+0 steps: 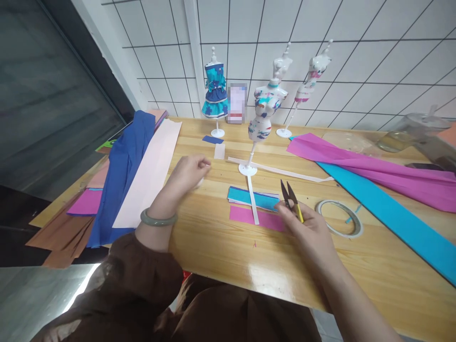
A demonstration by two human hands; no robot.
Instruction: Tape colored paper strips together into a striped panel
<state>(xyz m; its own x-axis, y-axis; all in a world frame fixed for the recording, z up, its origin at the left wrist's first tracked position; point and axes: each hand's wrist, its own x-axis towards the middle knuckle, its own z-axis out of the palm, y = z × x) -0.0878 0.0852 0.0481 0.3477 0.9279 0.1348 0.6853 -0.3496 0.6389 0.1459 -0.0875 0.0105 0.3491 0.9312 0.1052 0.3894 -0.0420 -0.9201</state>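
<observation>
Right hand [309, 228] grips thread snips [290, 199], blades apart, at blue paper strip [242, 196] just before painted mannequin [263, 109]. Left hand [187, 173] curled on bench [221, 247], left of mannequin; holding anything, cannot tell. Paper light, limp, tears easily: pinch edge.

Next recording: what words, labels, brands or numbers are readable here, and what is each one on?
None can be read.
Blurred out: the small upright item beside the dressed mannequin; nothing on it can be made out.
No lettering shows on the thread snips in the right hand, the tape roll or the painted mannequin, whose marks are only colour patches.
</observation>
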